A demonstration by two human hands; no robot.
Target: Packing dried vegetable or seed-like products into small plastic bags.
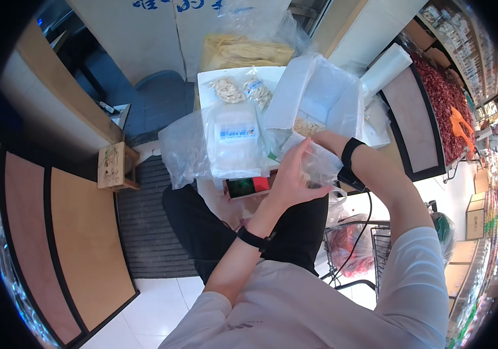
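A clear plastic bag (318, 168) hangs between the fingers and thumb of my left hand (294, 174), beside the lined box. My right hand (318, 136) reaches to the near end of a white box lined with plastic (327, 94); its fingers are mostly hidden. Pale dried pieces (307, 126) lie inside that box. To its left, a stack of clear plastic bags (236, 150) with a printed label rests on a white foam lid. Beyond the stack lie a filled bag of pale pieces (228, 90) and another filled bag with a label (257, 92).
A yellowish bundle (249, 51) lies behind the white surface. A roll of plastic (388, 70) is at the right, near a bin of dark red dried goods (440, 96) with an orange scoop (461, 126). A small wooden stool (111, 165) stands left; a wire cart (379, 244) stands right.
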